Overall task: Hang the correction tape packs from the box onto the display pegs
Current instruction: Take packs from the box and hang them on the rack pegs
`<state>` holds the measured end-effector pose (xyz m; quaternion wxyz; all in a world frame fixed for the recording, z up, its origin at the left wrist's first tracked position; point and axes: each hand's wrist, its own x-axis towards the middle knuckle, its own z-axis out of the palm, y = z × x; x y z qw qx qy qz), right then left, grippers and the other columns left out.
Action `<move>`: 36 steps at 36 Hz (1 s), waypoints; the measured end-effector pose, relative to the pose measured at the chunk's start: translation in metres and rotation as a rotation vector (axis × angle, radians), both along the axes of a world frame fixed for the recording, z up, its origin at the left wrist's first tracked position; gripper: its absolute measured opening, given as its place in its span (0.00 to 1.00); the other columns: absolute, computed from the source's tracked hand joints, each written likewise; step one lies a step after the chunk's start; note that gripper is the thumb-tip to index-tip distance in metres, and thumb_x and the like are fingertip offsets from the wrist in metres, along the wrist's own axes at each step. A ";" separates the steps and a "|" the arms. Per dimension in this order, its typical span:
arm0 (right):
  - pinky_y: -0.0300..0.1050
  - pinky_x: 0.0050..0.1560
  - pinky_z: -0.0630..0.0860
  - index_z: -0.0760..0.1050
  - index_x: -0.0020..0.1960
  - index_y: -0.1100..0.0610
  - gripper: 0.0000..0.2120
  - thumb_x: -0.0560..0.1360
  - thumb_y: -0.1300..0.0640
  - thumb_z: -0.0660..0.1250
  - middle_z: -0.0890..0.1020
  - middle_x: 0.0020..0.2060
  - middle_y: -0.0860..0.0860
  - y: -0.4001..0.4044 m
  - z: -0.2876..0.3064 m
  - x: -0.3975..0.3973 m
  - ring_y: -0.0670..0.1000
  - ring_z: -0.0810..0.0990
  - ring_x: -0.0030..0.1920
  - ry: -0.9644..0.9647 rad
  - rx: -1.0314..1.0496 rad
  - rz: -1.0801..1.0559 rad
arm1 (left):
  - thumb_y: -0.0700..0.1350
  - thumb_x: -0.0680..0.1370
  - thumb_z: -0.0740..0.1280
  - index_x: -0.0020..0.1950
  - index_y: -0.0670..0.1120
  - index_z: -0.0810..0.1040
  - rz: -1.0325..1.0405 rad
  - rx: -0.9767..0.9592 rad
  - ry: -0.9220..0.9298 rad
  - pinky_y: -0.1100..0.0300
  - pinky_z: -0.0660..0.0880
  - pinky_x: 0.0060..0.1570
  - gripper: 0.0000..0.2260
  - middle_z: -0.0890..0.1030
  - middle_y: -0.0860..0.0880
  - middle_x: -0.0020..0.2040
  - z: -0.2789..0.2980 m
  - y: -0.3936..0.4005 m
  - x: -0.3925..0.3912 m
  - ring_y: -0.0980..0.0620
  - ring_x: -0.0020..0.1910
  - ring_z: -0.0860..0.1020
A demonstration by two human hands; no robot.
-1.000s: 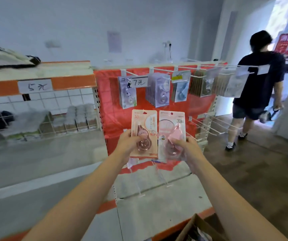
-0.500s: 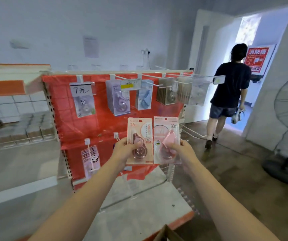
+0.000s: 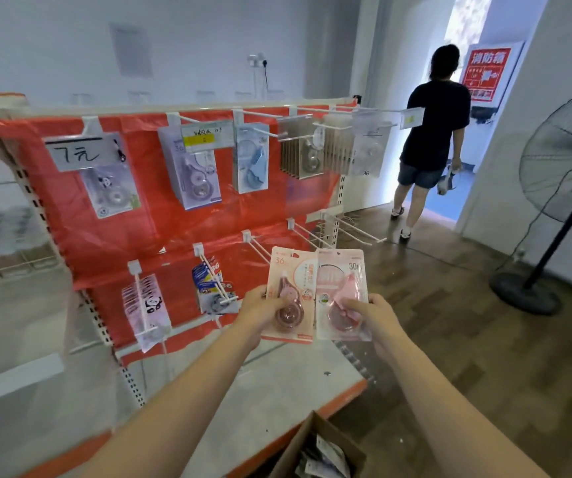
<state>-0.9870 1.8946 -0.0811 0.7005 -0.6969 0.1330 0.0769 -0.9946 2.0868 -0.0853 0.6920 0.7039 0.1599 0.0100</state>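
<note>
Two correction tape packs are held up side by side at centre frame, before the red display panel.

A peach-coloured card pack with a brown tape dispenser (image 3: 290,295) is gripped at its lower left edge by the left hand (image 3: 263,309), thumb laid over the blister. A pale pink card pack with a pink dispenser (image 3: 342,294) is gripped by the right hand (image 3: 370,316), and the two packs overlap slightly at their inner edges. Bare white wire pegs (image 3: 259,248) jut from the red plastic-covered panel (image 3: 71,215) just above the packs. Other packs are hung on the upper row. An open brown cardboard box (image 3: 315,450) is seen at bottom centre. A person in dark clothes (image 3: 429,139) is seen at the upper right doorway, beside a black standing fan (image 3: 564,181).
</note>
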 end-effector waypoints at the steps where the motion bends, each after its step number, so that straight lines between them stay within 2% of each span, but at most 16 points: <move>1: 0.56 0.50 0.81 0.71 0.57 0.63 0.18 0.71 0.63 0.74 0.80 0.50 0.58 0.000 -0.004 0.003 0.57 0.82 0.50 0.008 -0.021 0.000 | 0.36 0.75 0.70 0.52 0.42 0.79 -0.002 0.001 0.000 0.62 0.75 0.37 0.08 0.82 0.44 0.49 -0.002 0.000 0.002 0.51 0.43 0.79; 3: 0.55 0.50 0.81 0.71 0.59 0.61 0.21 0.70 0.60 0.74 0.80 0.51 0.56 -0.002 -0.013 0.009 0.56 0.82 0.50 0.031 -0.064 0.008 | 0.35 0.75 0.70 0.53 0.42 0.79 -0.004 0.001 0.009 0.63 0.74 0.36 0.08 0.82 0.44 0.50 -0.009 0.000 0.007 0.50 0.43 0.79; 7: 0.57 0.55 0.79 0.71 0.59 0.59 0.21 0.71 0.57 0.74 0.80 0.52 0.54 0.001 -0.032 0.020 0.55 0.81 0.52 0.085 -0.112 0.027 | 0.34 0.75 0.69 0.53 0.43 0.79 -0.040 0.002 0.039 0.63 0.76 0.41 0.08 0.82 0.44 0.52 -0.024 0.003 0.013 0.48 0.47 0.79; 10: 0.56 0.55 0.80 0.72 0.59 0.58 0.20 0.71 0.55 0.74 0.81 0.52 0.54 0.003 -0.050 0.027 0.54 0.81 0.52 0.117 -0.122 0.058 | 0.35 0.75 0.70 0.53 0.42 0.79 -0.031 0.004 0.104 0.57 0.78 0.47 0.08 0.82 0.44 0.52 -0.044 0.006 0.018 0.46 0.49 0.81; 12: 0.55 0.55 0.80 0.72 0.58 0.58 0.19 0.71 0.55 0.74 0.81 0.52 0.54 0.004 -0.064 0.029 0.54 0.81 0.52 0.147 -0.120 0.084 | 0.35 0.74 0.70 0.55 0.41 0.80 -0.005 -0.002 0.158 0.53 0.78 0.51 0.10 0.83 0.43 0.53 -0.059 0.006 0.020 0.45 0.51 0.81; 19: 0.58 0.59 0.77 0.71 0.49 0.56 0.10 0.73 0.61 0.72 0.80 0.48 0.54 -0.012 -0.103 0.072 0.56 0.81 0.52 0.231 -0.071 0.191 | 0.36 0.74 0.71 0.56 0.41 0.79 0.082 -0.034 0.291 0.49 0.78 0.55 0.11 0.82 0.42 0.51 -0.105 -0.014 0.045 0.44 0.50 0.81; 22: 0.57 0.60 0.76 0.73 0.51 0.56 0.10 0.73 0.60 0.72 0.81 0.48 0.54 -0.025 -0.118 0.104 0.56 0.81 0.51 0.241 -0.098 0.260 | 0.34 0.73 0.71 0.56 0.38 0.79 0.188 -0.090 0.316 0.48 0.77 0.57 0.12 0.82 0.41 0.51 -0.121 -0.035 0.062 0.43 0.50 0.80; 24: 0.55 0.58 0.77 0.73 0.54 0.57 0.12 0.73 0.59 0.72 0.80 0.50 0.53 -0.036 -0.126 0.126 0.55 0.80 0.52 0.225 -0.139 0.302 | 0.32 0.73 0.70 0.55 0.37 0.79 0.257 -0.128 0.324 0.51 0.76 0.55 0.11 0.82 0.41 0.49 -0.129 -0.051 0.074 0.44 0.48 0.79; 27: 0.43 0.45 0.79 0.73 0.57 0.57 0.14 0.74 0.60 0.71 0.81 0.48 0.50 -0.050 -0.134 0.155 0.50 0.81 0.48 0.200 -0.132 0.383 | 0.33 0.74 0.70 0.49 0.42 0.79 0.330 -0.170 0.326 0.54 0.74 0.53 0.07 0.81 0.44 0.47 -0.137 -0.071 0.093 0.47 0.46 0.78; 31: 0.52 0.56 0.78 0.73 0.61 0.60 0.18 0.72 0.64 0.72 0.82 0.51 0.53 -0.062 -0.143 0.189 0.56 0.81 0.54 0.201 -0.086 0.409 | 0.38 0.72 0.74 0.53 0.41 0.80 0.421 -0.184 0.304 0.46 0.74 0.60 0.11 0.82 0.42 0.50 -0.141 -0.085 0.118 0.43 0.51 0.80; 36: 0.47 0.51 0.78 0.71 0.59 0.57 0.18 0.73 0.63 0.72 0.81 0.53 0.53 -0.057 -0.146 0.214 0.54 0.81 0.53 0.203 0.027 0.442 | 0.39 0.73 0.73 0.52 0.46 0.79 0.489 -0.175 0.274 0.44 0.73 0.62 0.09 0.82 0.43 0.53 -0.146 -0.087 0.139 0.42 0.55 0.80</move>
